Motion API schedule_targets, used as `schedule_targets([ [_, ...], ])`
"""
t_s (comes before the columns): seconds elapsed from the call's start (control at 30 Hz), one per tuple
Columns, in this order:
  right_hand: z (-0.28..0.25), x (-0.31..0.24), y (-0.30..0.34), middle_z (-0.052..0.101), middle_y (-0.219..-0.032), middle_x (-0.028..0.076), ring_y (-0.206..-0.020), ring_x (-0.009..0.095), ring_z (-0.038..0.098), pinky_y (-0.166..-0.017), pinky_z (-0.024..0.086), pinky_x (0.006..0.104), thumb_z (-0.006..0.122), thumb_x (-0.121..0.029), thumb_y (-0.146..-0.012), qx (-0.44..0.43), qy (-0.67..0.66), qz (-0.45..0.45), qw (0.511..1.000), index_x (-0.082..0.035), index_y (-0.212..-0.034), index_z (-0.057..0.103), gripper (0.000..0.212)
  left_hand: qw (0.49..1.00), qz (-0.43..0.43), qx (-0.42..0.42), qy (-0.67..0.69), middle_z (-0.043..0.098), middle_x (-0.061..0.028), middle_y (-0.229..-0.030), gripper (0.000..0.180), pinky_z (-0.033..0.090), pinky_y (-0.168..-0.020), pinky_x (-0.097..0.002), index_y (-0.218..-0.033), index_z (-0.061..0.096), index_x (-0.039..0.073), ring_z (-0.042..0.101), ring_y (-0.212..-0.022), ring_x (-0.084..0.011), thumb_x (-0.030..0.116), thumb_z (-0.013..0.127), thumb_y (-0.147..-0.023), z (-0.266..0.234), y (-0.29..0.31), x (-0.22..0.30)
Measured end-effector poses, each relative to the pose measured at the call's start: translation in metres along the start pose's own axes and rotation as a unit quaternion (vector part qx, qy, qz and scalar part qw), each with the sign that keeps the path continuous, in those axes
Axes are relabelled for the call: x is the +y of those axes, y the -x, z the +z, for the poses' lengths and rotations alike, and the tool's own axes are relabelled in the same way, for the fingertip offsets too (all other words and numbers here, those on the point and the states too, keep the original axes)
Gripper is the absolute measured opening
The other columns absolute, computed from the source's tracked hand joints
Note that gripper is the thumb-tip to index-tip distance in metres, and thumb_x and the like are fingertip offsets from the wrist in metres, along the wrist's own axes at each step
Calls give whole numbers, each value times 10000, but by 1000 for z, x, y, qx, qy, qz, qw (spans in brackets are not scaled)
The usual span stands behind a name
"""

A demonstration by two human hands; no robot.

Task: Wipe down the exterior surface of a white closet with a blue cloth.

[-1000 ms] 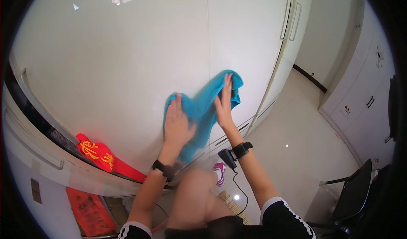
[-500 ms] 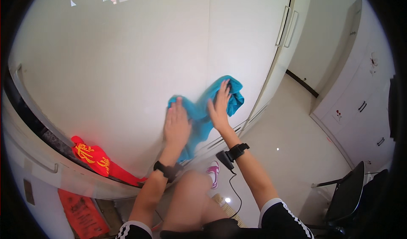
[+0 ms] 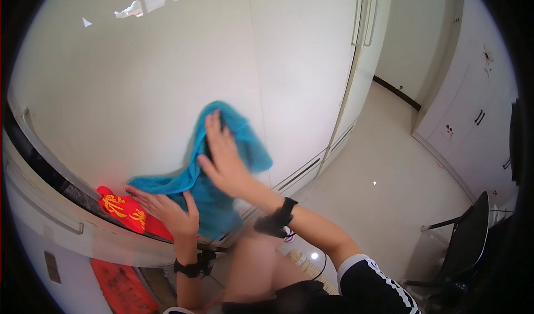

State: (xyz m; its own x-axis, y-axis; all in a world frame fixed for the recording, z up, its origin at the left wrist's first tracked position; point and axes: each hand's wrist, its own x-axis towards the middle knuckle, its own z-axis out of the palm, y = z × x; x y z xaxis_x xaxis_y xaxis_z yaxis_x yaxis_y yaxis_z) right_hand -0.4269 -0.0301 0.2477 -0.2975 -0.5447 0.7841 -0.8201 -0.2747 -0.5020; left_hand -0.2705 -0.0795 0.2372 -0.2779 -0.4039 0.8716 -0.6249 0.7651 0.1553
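A teal cloth (image 3: pixel 214 208) is spread against the glossy white cabinet door (image 3: pixel 139 91), its lower part hanging down. My right hand (image 3: pixel 225 161) lies on the cloth's upper part with fingers stretched out, pressing it to the door. Lower and to the left, my left hand (image 3: pixel 169 211) rests by the cloth's left corner. Its fingers are straight and its thumb stands apart; the fingertips touch the cloth's edge. Just beside that hand is a red fabric piece with yellow lettering (image 3: pixel 122 209). Black bands with small devices are on both my wrists.
A long door handle (image 3: pixel 357 19) stands at the upper right. Beyond the tiled floor (image 3: pixel 367 186) is a white flower-patterned cabinet (image 3: pixel 456 113). A black chair (image 3: pixel 467 236) stands at the right. My bent knee (image 3: pixel 256 264) is below the cloth, and a red sheet (image 3: pixel 119 286) lies lower left.
Both hands and the cloth have moved left across the door. My left hand has also gone lower, close to the red fabric, and my right arm now reaches across leftward.
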Motion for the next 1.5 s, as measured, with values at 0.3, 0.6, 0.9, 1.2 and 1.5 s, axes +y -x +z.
schedule_targets([
  [0.3, 43, -36, -1, 221, -1458, 174, -1230, 412, 364, -995, 320, 478, 450, -261, -912, -109, -83, -65, 988, -97, -1442, 134, 639, 998, -55, -19, 22, 17, -320, -1442, 747, 41, -1076, -512, -1373, 21, -115, 47, -1337, -455, 289, 432, -898, 13, 23, -37],
  [0.6, 22, -13, -6, 318, -1430, 88, -1174, 377, 435, -972, 390, 413, 460, -363, -910, -202, -64, 21, 977, -158, -1409, 284, 568, 991, 2, 82, -111, -63, -309, -1449, 833, -2, -1079, -528, -1375, -32, -104, -54, -1357, -434, 413, 402, -888, 45, 19, -35],
  [0.9, 2, 39, -1, 256, -1455, 126, -1228, 379, 384, -1003, 337, 435, 497, -405, -879, -77, 23, -24, 997, -100, -1413, 240, 666, 994, 26, 22, -106, -72, -351, -1427, 812, 20, -1057, -583, -1370, 53, -124, -53, -1343, -477, 348, 472, -860, 60, 16, -20],
  [1.2, -18, 95, 7, 187, -1472, 173, -1314, 378, 259, -1059, 239, 428, 525, -370, -862, -6, 28, -1, 1000, -58, -1421, 190, 723, 988, 140, -7, -70, 32, -302, -1455, 793, 67, -1080, -536, -1374, 159, -96, 52, -1356, -430, 330, 538, -823, 91, 7, 11],
  [1.5, -44, 139, 12, 99, -1485, 205, -1337, 401, 186, -1066, 205, 450, 514, -345, -870, 63, 54, 38, 996, 10, -1412, 146, 745, 969, 217, -104, -66, 110, -269, -1460, 629, 74, -1103, -477, -1320, 343, -50, 116, -1354, -403, 271, 553, -821, 119, -5, 50],
])
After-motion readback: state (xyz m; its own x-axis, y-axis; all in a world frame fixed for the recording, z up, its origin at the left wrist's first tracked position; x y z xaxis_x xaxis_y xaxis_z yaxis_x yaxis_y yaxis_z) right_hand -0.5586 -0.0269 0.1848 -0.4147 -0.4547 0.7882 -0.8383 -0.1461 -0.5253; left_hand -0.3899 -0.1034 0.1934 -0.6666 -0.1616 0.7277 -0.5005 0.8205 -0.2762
